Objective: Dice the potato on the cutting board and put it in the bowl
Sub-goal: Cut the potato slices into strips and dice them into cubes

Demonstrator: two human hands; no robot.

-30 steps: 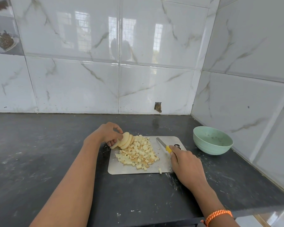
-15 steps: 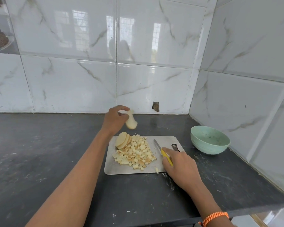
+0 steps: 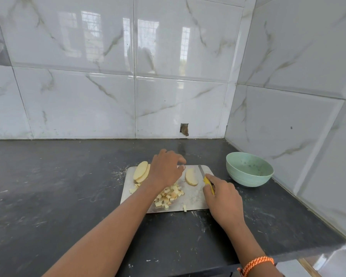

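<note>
A metal cutting board (image 3: 194,198) lies on the dark counter. On it are a pile of diced potato (image 3: 169,194), a stack of potato slices (image 3: 141,171) at its far left corner, and one slice (image 3: 191,176) lying flat near the far right. My left hand (image 3: 165,168) hovers over the board just left of that single slice, fingers loosely spread and holding nothing. My right hand (image 3: 223,196) grips the yellow handle of a knife (image 3: 202,172), whose blade lies on the board beside the slice. A green bowl (image 3: 249,169) stands right of the board.
Tiled walls close off the back and right sides, forming a corner behind the bowl. The counter's front edge (image 3: 248,262) runs near the bottom. One potato cube (image 3: 184,208) sits at the board's near edge. Dark counter (image 3: 58,186) stretches to the left.
My left hand lifted a slice from the stack, carried it right, laid it flat on the board beside the knife and let go. My right hand has kept hold of the knife.
</note>
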